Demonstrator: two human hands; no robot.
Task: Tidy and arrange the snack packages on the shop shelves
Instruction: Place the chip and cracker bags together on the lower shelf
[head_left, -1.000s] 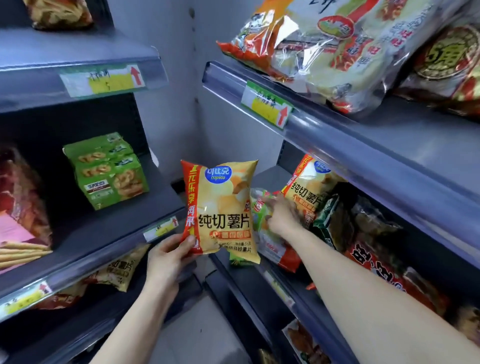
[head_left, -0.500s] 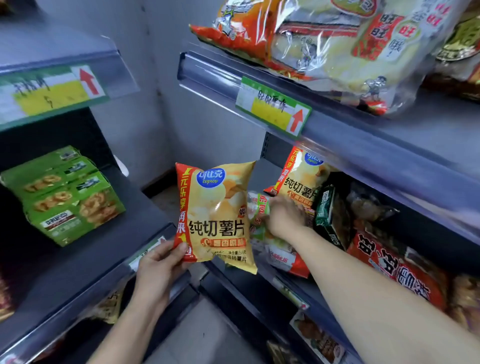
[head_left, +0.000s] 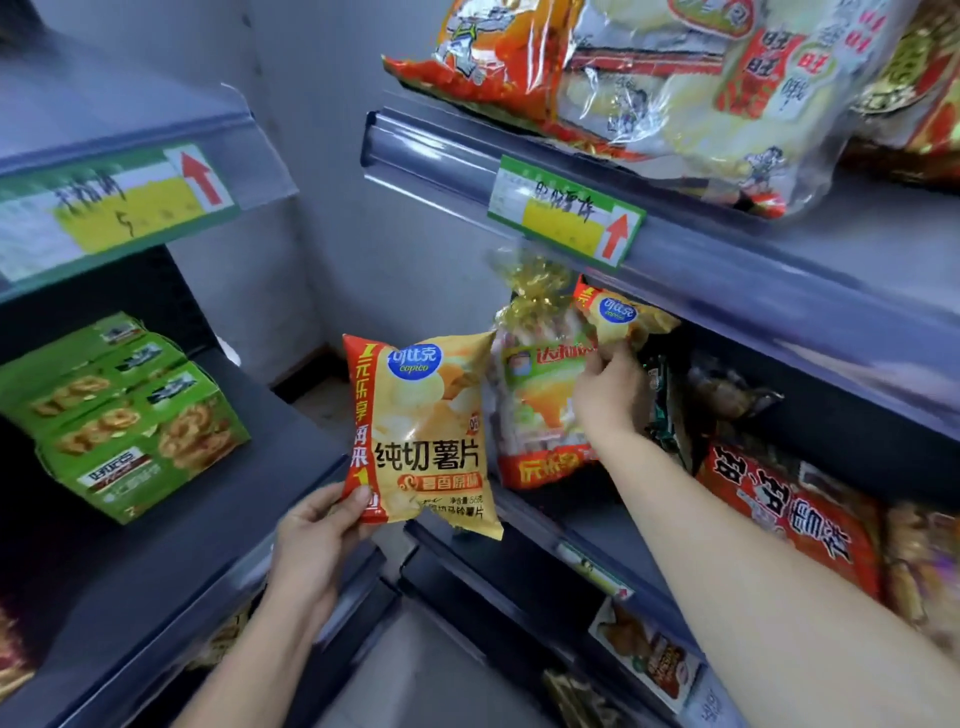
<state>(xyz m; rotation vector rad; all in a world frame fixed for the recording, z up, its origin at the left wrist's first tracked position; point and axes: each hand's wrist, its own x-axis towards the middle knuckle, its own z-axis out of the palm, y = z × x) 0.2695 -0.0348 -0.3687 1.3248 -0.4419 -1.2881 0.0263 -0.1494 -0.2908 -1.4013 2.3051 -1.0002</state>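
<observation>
Left hand (head_left: 311, 540): clenched on the lower left corner of a bag of crisps (head_left: 421, 436); thumb laid on the printed front, fingers hidden behind it.
Bag of crisps: yellow with a red side band; held upright, front toward the camera, in the gap between the two shelf units; no shelf is touched by it.
Right hand (head_left: 608, 395): reached into the middle right shelf (head_left: 571, 514); thumb and curled fingers are closed on the lower part of a second bag of crisps (head_left: 618, 317).
Second bag of crisps: same print as the first; tilted, its top just under the rail of the upper right shelf (head_left: 727, 275).
Clear packet (head_left: 535, 405): tied with gold ribbon at the top; stood upright at the shelf's front, between the two crisp bags; partly covered by the right wrist. Contact with the hand cannot be told.
Red bag (head_left: 779, 509): lying on the same shelf, to the right of the forearm.
Big cracker bag (head_left: 675, 104): on the upper right shelf, overhanging its edge.
Green boxes (head_left: 130, 415): stacked on the left shelf (head_left: 234, 519), well apart from both hands.
Price tags: one on each upper rail, left (head_left: 104, 208) and right (head_left: 566, 218).
</observation>
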